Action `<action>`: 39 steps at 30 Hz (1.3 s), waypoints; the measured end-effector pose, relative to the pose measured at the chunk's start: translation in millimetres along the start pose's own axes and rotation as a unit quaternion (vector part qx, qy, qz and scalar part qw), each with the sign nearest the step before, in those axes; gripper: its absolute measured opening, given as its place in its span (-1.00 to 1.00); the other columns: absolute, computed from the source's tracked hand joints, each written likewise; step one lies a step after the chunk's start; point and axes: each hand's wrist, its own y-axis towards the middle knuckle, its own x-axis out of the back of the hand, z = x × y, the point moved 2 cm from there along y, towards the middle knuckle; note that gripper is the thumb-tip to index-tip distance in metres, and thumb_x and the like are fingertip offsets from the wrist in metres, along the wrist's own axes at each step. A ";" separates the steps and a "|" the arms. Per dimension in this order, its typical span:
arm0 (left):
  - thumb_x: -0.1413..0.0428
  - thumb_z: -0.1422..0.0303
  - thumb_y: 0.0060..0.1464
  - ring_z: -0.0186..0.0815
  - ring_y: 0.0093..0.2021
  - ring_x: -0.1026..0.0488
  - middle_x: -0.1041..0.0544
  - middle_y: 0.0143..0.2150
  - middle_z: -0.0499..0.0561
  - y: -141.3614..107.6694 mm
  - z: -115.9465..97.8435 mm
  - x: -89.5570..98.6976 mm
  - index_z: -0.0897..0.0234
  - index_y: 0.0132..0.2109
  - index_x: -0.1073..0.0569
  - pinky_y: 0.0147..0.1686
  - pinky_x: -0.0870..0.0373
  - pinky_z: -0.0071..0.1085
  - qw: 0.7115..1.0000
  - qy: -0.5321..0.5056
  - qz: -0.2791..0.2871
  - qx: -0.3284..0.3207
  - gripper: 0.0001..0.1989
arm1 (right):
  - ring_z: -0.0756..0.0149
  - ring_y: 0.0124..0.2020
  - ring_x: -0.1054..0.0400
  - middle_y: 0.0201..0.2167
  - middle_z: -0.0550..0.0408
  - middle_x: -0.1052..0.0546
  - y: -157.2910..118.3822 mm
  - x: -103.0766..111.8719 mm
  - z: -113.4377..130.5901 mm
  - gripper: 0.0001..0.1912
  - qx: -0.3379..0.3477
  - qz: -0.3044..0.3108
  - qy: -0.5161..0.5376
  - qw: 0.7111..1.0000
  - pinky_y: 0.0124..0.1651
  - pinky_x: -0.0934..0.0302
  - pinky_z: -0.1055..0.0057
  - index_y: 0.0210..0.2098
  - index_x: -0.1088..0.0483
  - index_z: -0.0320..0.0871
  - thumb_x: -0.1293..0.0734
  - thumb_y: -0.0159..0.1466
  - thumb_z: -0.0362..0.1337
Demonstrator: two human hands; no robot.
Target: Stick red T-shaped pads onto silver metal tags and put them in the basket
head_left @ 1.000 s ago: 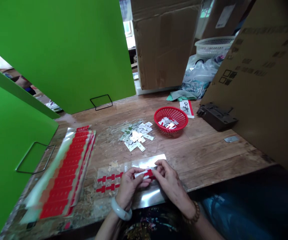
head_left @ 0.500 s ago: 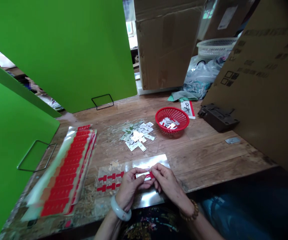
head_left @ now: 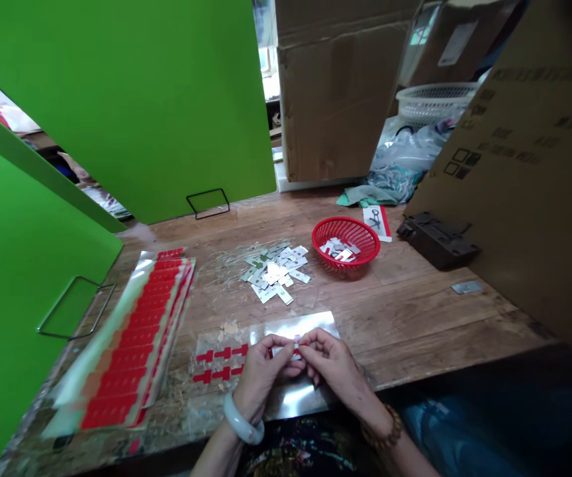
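Between my two hands, over the front of the table, is a small flat metal plate [head_left: 296,356] with red film on it. My left hand [head_left: 259,374] grips its left end, thumb on top. At the other end, my right hand [head_left: 334,366] pinches the red film against the plate; fingers hide much of both. Beneath them lies a shiny sheet [head_left: 316,320]. Left of my left hand, red T-shaped stickers [head_left: 222,354] sit in two rows on a clear backing. A pile of similar metal plates [head_left: 277,273] lies beyond the hands.
A red plastic basket [head_left: 346,266] holds several plates with red parts. Stacked sheets of red stickers [head_left: 132,331] lie at left. Green panels [head_left: 132,112] and cardboard boxes [head_left: 335,112] enclose the table. A dark metal block [head_left: 437,240] and a loose plate [head_left: 467,287] are at right.
My right fingers have moved slightly left along the plate, closer to my left thumb, and less of the plate and red film shows. The whole view has shifted a little.
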 end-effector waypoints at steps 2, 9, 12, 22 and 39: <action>-0.28 0.29 -0.13 -0.34 -0.50 -0.54 -0.58 -0.51 0.10 1.7 1.9 -0.3 0.40 -0.28 -0.41 -0.43 -0.46 -0.50 1.000 0.012 -0.002 -0.013 -0.69 | 0.54 -0.68 -0.22 -0.65 0.28 -0.36 2.2 0.8 -4.0 -0.77 0.003 0.006 0.007 1.000 -0.62 -0.10 0.61 -0.38 -0.31 -0.19 -0.38 0.10 -0.17; -0.27 0.31 -0.10 -0.37 -0.51 -0.52 -0.56 -0.53 0.05 1.7 6.1 -0.1 0.39 -0.26 -0.39 -0.44 -0.44 -0.50 1.000 -0.008 0.024 -0.015 -0.70 | 0.53 -0.67 -0.26 -0.63 0.26 -0.41 4.4 9.2 -10.3 -0.72 -0.014 0.086 0.034 0.996 -0.61 -0.13 0.60 -0.34 -0.31 -0.20 -0.40 0.09 -0.16; -0.27 0.32 -0.11 -0.35 -0.45 -0.54 -0.58 -0.43 0.07 2.6 5.0 -0.2 0.37 -0.14 -0.36 -0.37 -0.46 -0.46 0.998 -0.037 0.045 -0.013 -0.61 | 0.53 -0.68 -0.25 -0.65 0.27 -0.40 7.9 16.7 -5.2 -0.72 -0.024 0.104 0.034 0.994 -0.63 -0.13 0.60 -0.34 -0.31 -0.20 -0.40 0.09 -0.16; -0.28 0.27 -0.13 -0.32 -0.31 -0.52 -0.54 -0.29 0.09 17.3 19.0 10.5 0.37 -0.14 -0.39 -0.24 -0.43 -0.40 0.999 -0.034 0.011 -0.034 -0.59 | 0.46 -0.48 -0.36 -0.45 0.15 -0.47 73.7 91.7 76.4 -0.70 0.149 -0.144 0.083 0.975 -0.42 -0.29 0.51 -0.34 -0.28 -0.11 -0.34 0.11 -0.03; -0.31 0.27 -0.19 -0.30 -0.32 -0.52 -0.54 -0.28 0.12 23.8 33.2 7.8 0.38 -0.18 -0.43 -0.25 -0.42 -0.40 0.997 -0.077 0.002 -0.012 -0.58 | 0.22 -0.24 -0.30 -0.28 -0.03 -0.41 107.4 -12.6 31.0 -0.96 0.113 -0.085 -0.507 0.850 -0.23 -0.08 0.37 -0.37 -0.34 -0.18 -0.28 0.15 -0.35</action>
